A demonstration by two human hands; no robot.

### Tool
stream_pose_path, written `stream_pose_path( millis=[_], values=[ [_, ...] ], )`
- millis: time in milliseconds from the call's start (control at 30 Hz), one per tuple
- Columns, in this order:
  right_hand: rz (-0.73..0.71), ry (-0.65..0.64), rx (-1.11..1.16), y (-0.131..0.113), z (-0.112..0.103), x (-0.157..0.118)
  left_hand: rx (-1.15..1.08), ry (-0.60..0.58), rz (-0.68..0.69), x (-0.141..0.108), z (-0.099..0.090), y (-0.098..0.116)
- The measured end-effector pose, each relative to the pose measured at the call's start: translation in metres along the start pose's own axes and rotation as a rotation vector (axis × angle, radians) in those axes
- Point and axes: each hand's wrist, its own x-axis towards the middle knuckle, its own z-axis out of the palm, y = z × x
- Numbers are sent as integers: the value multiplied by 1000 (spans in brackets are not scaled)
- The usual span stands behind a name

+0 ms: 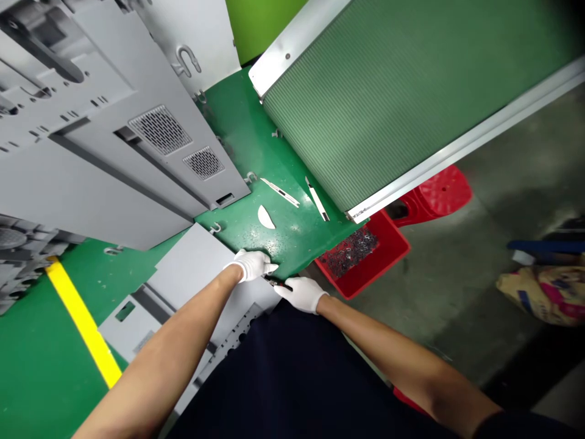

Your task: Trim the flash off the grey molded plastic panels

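Far to the left of the left hand I see a yellow stripe (82, 320) on the green surface. Nearer, beyond that hand and to its left, stands a big grey housing (150, 146) with two vent grilles. The flat grey panel (196, 262) lies beneath the left hand (251, 265), reaching out to its left. I have that gloved hand lying at the panel's edge, its index finger stretched toward the right hand; whether it pinches anything I cannot tell. Just ahead of it lies a white half-moon piece (265, 217), and past that a slim white knife (280, 192). Between the two hands shows a small dark tool (274, 282), its tip by the panel's edge, and my gloved right hand (304, 294) is closed around its handle. Ahead of that hand lies a second white knife (317, 198). Beyond and right of it sits a red bin (388, 253) with dark scraps in it; farther out is the ribbed green conveyor (411, 91), and a red stool (443, 189) beside it.
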Motion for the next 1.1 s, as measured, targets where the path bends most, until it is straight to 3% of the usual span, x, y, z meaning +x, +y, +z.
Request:
stream_pose_path(
  millis=[433,667,900,1100],
  values=[
    [-18,-20,30,3,2,4,-90,-30,-10,-6,-10,1],
    [-31,55,-26,-2,-2,2,-130,-41,-31,-9,-18,4],
    [31,52,-70,-11,-15,-5,-141,-26,-28,-11,-16,4],
    [43,48,-64,-10,-10,-8,-132,-16,-19,-12,-13,3]
  ],
)
